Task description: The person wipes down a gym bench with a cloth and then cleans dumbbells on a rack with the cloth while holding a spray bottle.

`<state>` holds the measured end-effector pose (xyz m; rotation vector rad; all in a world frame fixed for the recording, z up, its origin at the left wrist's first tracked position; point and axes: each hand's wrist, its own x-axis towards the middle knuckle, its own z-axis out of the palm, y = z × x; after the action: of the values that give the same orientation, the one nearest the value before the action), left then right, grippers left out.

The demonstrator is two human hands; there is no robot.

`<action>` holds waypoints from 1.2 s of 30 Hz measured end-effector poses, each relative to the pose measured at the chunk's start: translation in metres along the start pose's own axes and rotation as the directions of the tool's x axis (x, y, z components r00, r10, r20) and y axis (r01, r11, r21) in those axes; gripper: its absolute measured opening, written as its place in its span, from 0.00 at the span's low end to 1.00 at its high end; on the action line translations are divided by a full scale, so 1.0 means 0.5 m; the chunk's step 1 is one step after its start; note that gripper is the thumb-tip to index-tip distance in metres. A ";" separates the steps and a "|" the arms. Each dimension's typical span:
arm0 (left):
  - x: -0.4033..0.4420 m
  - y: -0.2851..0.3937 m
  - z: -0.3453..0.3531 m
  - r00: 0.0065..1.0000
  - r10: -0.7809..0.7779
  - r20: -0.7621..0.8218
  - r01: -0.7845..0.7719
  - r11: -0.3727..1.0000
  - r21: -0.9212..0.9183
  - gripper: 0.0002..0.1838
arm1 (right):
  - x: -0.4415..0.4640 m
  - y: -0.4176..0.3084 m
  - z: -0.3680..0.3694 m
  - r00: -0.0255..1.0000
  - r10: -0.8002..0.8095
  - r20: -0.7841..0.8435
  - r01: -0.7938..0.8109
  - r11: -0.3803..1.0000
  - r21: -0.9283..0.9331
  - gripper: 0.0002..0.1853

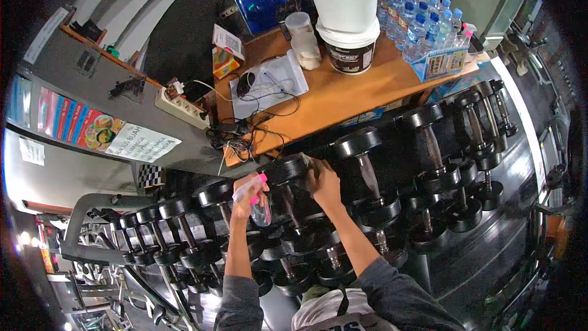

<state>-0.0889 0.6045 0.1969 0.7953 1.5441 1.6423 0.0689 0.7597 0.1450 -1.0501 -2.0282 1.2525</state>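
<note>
My left hand (250, 194) is wrapped round a clear spray bottle (261, 213) with a pink and white spray head, held over the dumbbell rack. My right hand (323, 182) is at the right side of the upper head of a black dumbbell (288, 171), its fingers curled against it. Something dark grey shows at those fingers, but I cannot make out what it is. That dumbbell has a metal handle and lies on the rack between two others. Another black dumbbell (367, 175) lies to the right of my right hand.
Rows of dumbbells (184, 233) stretch left and right. Beyond them stands a wooden desk (331, 101) with tangled cables (242, 138), white buckets (343, 0) and several water bottles (422, 18). A power strip (182, 109) sits on the grey counter at left.
</note>
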 end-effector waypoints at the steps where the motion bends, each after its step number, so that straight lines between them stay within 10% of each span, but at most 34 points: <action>1: 0.001 0.002 0.001 1.000 -0.021 0.003 0.021 1.000 -0.013 0.25 | 0.004 0.011 0.006 0.999 -0.042 -0.002 0.042 0.999 -0.012 0.15; 8: 0.001 0.009 0.005 0.998 -0.041 0.049 0.048 0.986 -0.161 0.23 | -0.007 -0.065 -0.036 0.999 -0.038 0.030 0.036 0.997 0.071 0.20; 15: -0.045 0.003 -0.011 0.963 0.069 -0.259 -0.119 0.976 -0.183 0.31 | 0.000 -0.186 -0.022 0.814 -0.547 0.195 0.579 0.740 -0.341 0.17; 22: -0.085 -0.007 -0.063 0.948 0.056 -0.315 -0.123 0.973 -0.194 0.27 | 0.044 -0.250 0.008 0.616 -0.545 0.569 0.787 0.450 -0.421 0.10; 28: -0.091 -0.018 -0.080 0.916 0.216 -0.339 -0.262 0.960 -0.097 0.26 | 0.072 -0.289 -0.048 0.680 -0.438 0.589 0.710 0.595 -0.377 0.08; 36: -0.102 0.014 -0.075 0.920 0.001 -0.392 -0.136 0.939 -0.316 0.22 | 0.059 -0.301 0.142 0.411 -0.319 0.854 0.911 0.169 -0.375 0.07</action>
<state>-0.0936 0.5411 0.2027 0.3542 1.4355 2.1425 -0.0524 0.7092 0.2514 0.2649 -3.1893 -0.0771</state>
